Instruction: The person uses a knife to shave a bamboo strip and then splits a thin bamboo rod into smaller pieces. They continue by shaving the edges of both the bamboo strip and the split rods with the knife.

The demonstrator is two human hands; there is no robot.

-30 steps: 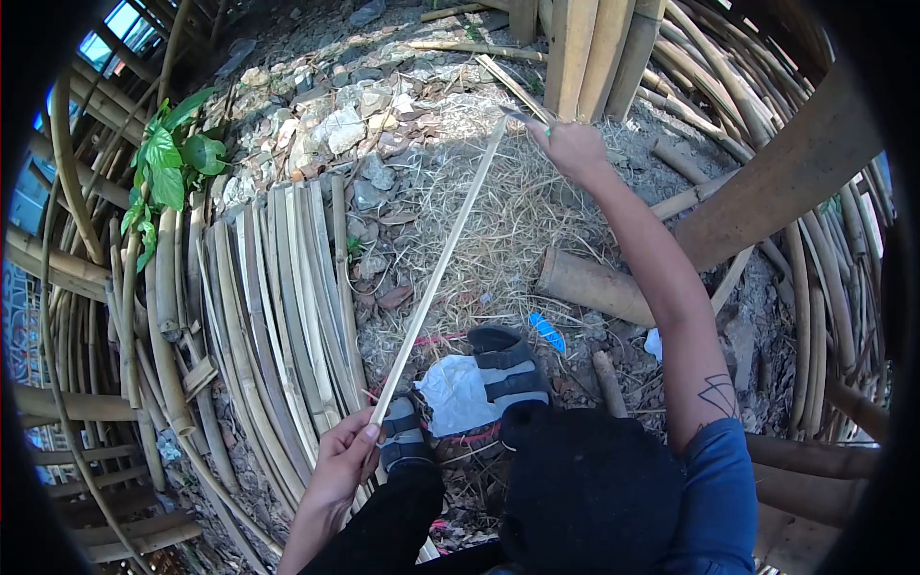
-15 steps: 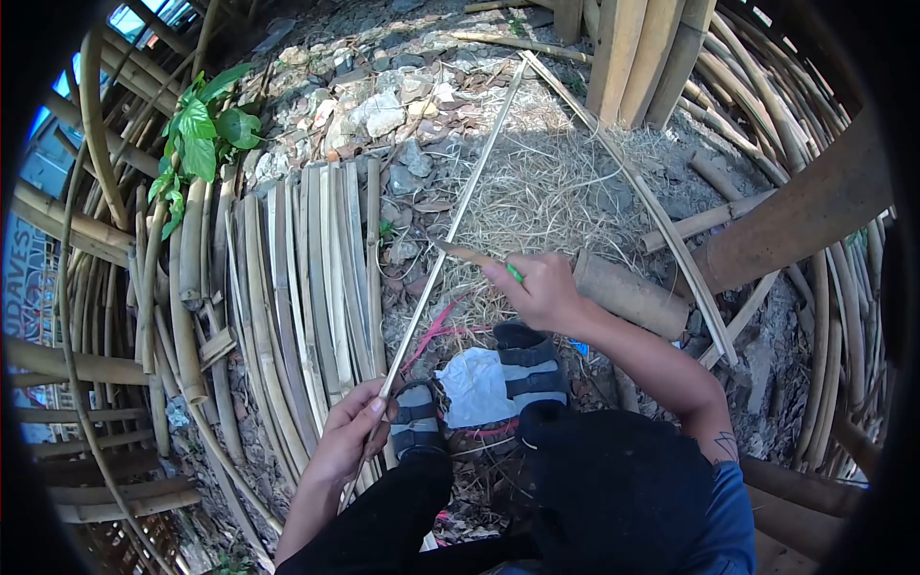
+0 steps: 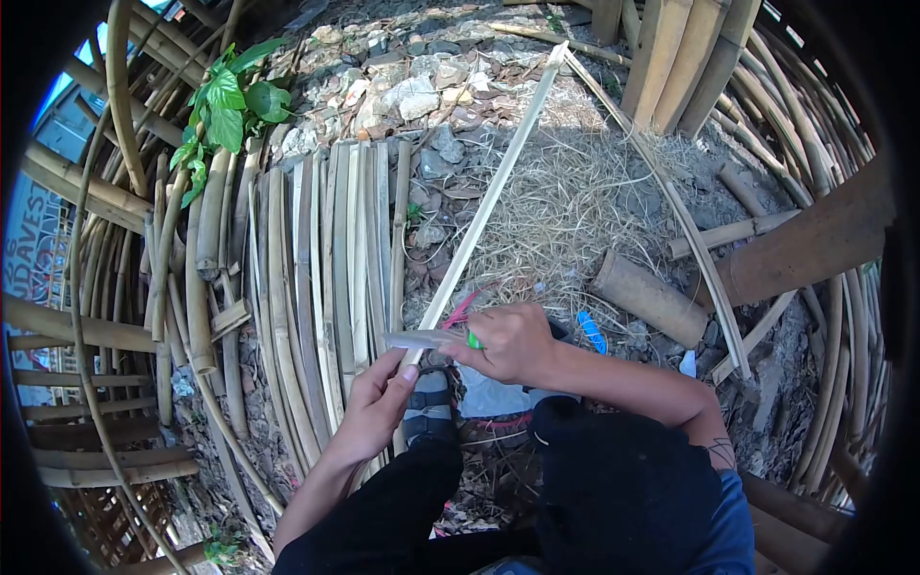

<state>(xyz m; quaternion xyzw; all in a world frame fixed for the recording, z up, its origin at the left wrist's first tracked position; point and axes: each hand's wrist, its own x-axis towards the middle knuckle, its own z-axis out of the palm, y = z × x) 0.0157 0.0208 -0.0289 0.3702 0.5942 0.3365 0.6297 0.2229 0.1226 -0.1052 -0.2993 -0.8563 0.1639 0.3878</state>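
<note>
My left hand (image 3: 376, 410) is closed around the lower part of a long, pale bamboo strip (image 3: 495, 189), which slants up and away to the right. In my right hand (image 3: 515, 341) is a knife (image 3: 414, 339) with a bit of green at its handle. Its blade lies across the strip, just beyond the left thumb and fingers. Below the hands are my sandalled feet, with a pale crumpled sheet (image 3: 491, 395) between them. Thin dry shavings (image 3: 565, 206) cover the ground to the right of the strip.
Split bamboo slats (image 3: 331, 278) lie in a row on the left. A short bamboo piece (image 3: 652, 299) and a blue object (image 3: 591, 332) are on the right. A second long strip (image 3: 682, 220) meets the held one's far end. Thick bamboo poles (image 3: 815, 251) flank the spot.
My right hand has drawn the knife down along the strip toward my left hand. The strip's wider face now shows, and the blue object has come into fuller view.
</note>
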